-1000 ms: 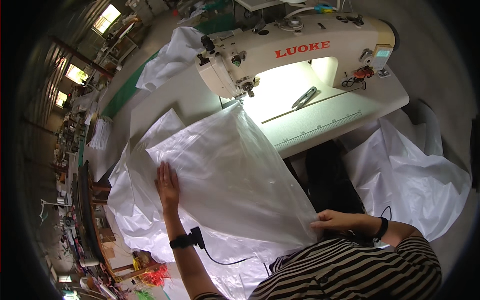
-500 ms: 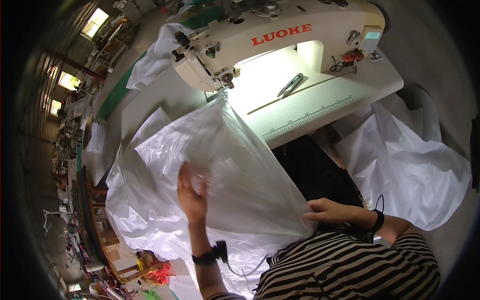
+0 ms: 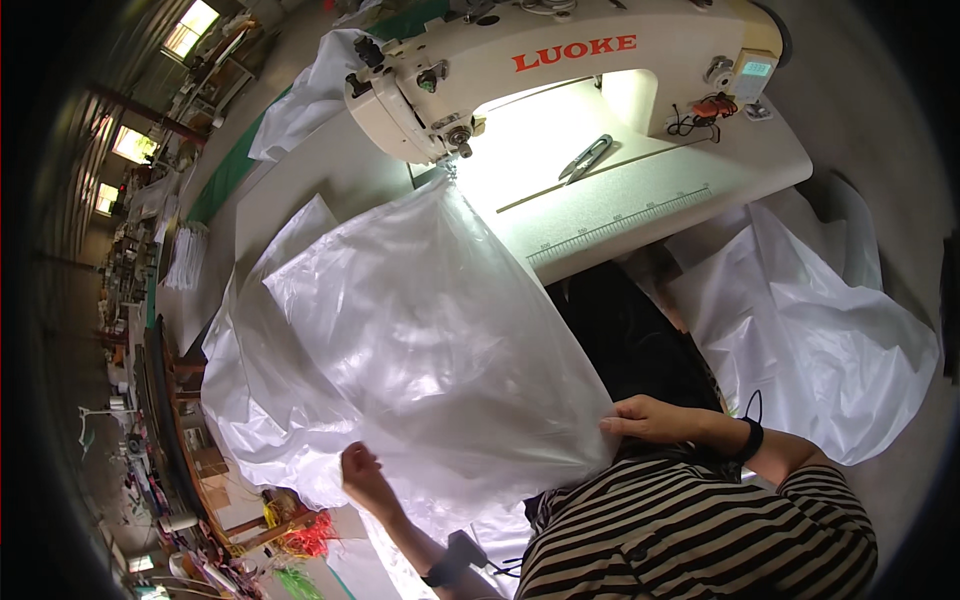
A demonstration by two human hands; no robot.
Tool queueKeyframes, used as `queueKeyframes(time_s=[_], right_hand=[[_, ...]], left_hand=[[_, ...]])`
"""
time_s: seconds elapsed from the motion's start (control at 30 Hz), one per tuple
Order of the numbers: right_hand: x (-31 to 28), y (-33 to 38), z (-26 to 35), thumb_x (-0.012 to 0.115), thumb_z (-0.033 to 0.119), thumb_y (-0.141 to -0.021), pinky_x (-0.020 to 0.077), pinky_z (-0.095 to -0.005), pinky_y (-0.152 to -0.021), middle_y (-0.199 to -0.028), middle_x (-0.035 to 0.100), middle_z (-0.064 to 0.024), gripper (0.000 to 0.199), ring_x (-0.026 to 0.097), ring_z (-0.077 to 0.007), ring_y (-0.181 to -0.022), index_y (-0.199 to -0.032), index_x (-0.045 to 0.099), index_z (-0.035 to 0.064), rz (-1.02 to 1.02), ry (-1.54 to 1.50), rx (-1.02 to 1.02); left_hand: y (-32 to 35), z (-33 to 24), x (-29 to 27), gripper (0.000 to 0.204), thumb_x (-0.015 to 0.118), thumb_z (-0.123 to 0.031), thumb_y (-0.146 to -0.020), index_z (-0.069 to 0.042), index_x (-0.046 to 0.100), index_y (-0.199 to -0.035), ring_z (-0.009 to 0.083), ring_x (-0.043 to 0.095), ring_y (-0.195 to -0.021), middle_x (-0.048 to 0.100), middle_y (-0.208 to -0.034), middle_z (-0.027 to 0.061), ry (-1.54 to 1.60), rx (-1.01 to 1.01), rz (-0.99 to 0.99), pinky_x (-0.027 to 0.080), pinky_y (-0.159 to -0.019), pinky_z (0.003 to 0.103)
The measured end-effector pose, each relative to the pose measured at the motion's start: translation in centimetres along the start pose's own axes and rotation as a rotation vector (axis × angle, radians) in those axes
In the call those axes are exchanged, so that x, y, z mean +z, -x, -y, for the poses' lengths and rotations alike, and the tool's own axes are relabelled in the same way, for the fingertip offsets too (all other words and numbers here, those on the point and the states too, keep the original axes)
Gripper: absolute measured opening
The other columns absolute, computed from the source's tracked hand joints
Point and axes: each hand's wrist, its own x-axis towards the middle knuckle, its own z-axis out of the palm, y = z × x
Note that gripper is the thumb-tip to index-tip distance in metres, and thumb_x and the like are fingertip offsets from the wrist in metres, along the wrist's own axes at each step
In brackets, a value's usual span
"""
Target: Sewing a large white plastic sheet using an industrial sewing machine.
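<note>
A large sheet of shiny, translucent white plastic (image 3: 430, 320) hangs from the needle area of a white sewing machine (image 3: 580, 60) and spreads toward me. My right hand (image 3: 645, 418) pinches the sheet's right edge, close to my body. Over the sheet's lower left part is my left hand (image 3: 366, 478), its fingers curled in. Whether plastic is caught in those fingers I cannot make out. The sheet's top corner lies under the presser foot (image 3: 450, 165), lit by the machine's lamp.
Thread snips (image 3: 586, 158) lie on the lit machine bed (image 3: 600, 215). More white plastic (image 3: 815, 320) is heaped at the right. Red stringy scraps (image 3: 308, 537) sit at the lower left, near a wooden frame (image 3: 195, 440).
My left hand has moved down and left across the sheet, and its fingers have curled in. The sheet has billowed and shifted slightly. My right hand keeps its pinch.
</note>
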Motion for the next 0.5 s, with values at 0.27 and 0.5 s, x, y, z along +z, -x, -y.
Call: queueKeyframes(time_s=[0.27,0.5], right_hand=[[0.2,-0.3,1.4,0.053,0.034,-0.101,0.0437,-0.0292,-0.096,-0.116,0.062,-0.009,0.049,0.057,-0.0147,-0.107,-0.135,0.047,-0.0014,-0.126,-0.122,-0.184],[0.3,-1.7,4.0,0.059,0.039,-0.096,0.045,-0.0348,-0.098,-0.121,0.061,-0.0236,0.071,0.059,-0.0321,-0.116,-0.149,0.027,0.0046,-0.318,0.178,-0.26]], left_hand=[[5.8,-10.7,2.2,0.035,0.076,-0.011,-0.077,0.0,0.061,-0.107,0.0211,0.062,-0.086,0.064,-0.097,0.0092,0.442,0.357,0.466,0.05,-0.08,0.034],[13.9,-16.2,9.6,0.007,0.064,-0.009,-0.076,-0.008,0.058,-0.075,0.0274,0.06,-0.065,0.056,-0.069,0.0073,0.173,0.998,0.827,0.045,-0.058,0.04]])
